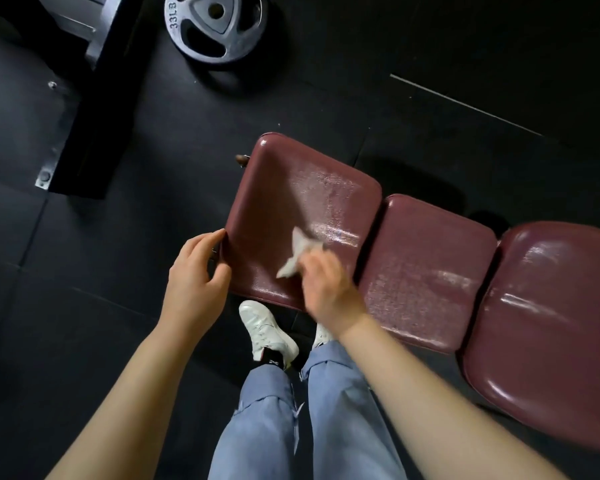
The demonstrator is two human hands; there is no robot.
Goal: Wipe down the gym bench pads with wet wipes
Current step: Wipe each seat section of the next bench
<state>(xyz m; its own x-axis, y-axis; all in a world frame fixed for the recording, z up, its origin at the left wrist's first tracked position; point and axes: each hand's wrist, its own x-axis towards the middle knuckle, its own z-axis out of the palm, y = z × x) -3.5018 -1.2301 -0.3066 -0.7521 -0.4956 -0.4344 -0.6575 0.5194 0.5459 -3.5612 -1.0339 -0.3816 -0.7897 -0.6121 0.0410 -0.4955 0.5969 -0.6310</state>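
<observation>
Wet wipe (300,252) lies on leftmost pad (288,202) (weight plate (215,27) behind).

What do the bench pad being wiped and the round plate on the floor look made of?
Bench pad: maroon vinyl or leatherette, it seems; fine grain, glossy wet sheen. Weight plate: likely cast metal, dull grey, with raised "33LB" lettering.
</observation>
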